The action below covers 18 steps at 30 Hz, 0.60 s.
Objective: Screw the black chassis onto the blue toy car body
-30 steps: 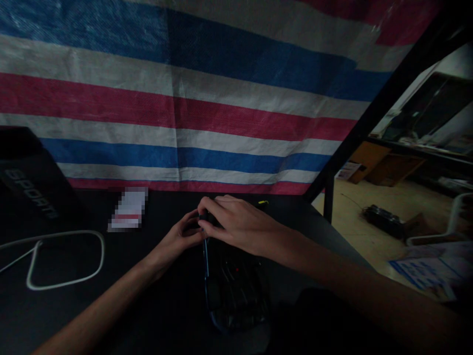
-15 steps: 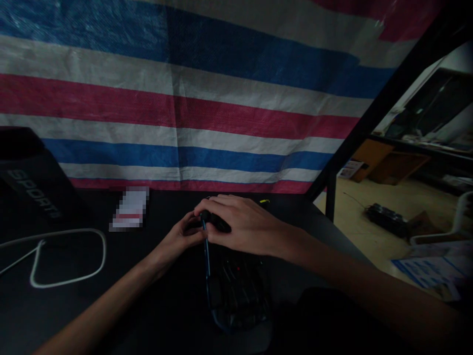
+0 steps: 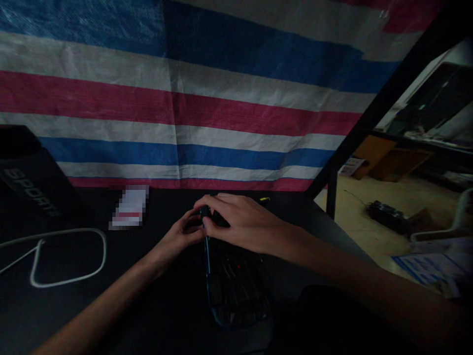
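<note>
Upside down on the dark desk [image 3: 62,310], near the middle: a toy car [image 3: 238,288], wheels and black underside upward. Long axis running away from the wearer toward the striped tarp [image 3: 221,113], with the far end angled slightly left and the near end slightly right. Impossible to tell nose from tail in such dim light.

At the far left corner, left hand [image 3: 185,231] curled, with thumb and fingers gripping the side of the toy car. Over the far end, right hand [image 3: 240,219] arched palm down, its grip closed on a black wheel [image 3: 205,212] between thumb and forefinger. Both hands close together, with the middle of the toy car exposed below them.

Along the left flank, a thin, smooth, glossy blue rim, curving round at the near end. Inside it, a black underside with molded ridges and faint shine, plus a tiny red spot. Finer detail lost in shadow.

Behind, creased woven plastic in blue, white and red bands. To the left, a matt black box [image 3: 33,182] with grey "SPORTS" lettering, and before it a rounded loop of smooth white tubing [image 3: 105,251]. Between box and hands, a pale, pixelated rectangle [image 3: 131,207] with a red band. Just beyond the right hand, a small yellow piece [image 3: 264,199].
</note>
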### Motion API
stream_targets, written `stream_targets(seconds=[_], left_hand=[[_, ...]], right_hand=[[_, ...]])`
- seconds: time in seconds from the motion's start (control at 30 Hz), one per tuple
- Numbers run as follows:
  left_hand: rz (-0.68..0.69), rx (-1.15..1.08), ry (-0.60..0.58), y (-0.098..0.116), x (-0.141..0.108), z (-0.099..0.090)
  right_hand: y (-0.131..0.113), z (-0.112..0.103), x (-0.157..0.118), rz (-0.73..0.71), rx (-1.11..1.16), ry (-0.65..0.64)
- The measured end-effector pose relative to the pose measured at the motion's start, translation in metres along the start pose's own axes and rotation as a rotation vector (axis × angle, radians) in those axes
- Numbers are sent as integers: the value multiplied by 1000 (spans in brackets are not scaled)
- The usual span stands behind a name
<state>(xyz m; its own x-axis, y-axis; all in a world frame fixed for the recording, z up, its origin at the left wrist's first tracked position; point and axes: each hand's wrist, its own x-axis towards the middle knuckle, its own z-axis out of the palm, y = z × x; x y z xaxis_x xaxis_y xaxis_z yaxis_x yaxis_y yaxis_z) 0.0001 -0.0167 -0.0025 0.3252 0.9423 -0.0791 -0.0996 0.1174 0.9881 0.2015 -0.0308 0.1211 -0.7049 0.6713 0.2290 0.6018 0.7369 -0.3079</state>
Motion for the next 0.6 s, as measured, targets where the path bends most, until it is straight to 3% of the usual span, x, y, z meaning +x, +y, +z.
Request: stream_targets(seconds=[0.1, 0.27, 0.4, 0.6], left_hand=[[1, -2, -2, -1, 1, 0], [31, 6, -34, -2, 2, -2], [12, -25, -28, -1, 1, -1], [-22, -46, 30, 4, -2, 4]], right_hand=[[-1, 1, -1, 76, -67, -17], [-2, 0, -1, -36, 12, 36], [0, 1, 2, 54, -101, -1], [7, -7, -2, -95, -8, 41]])
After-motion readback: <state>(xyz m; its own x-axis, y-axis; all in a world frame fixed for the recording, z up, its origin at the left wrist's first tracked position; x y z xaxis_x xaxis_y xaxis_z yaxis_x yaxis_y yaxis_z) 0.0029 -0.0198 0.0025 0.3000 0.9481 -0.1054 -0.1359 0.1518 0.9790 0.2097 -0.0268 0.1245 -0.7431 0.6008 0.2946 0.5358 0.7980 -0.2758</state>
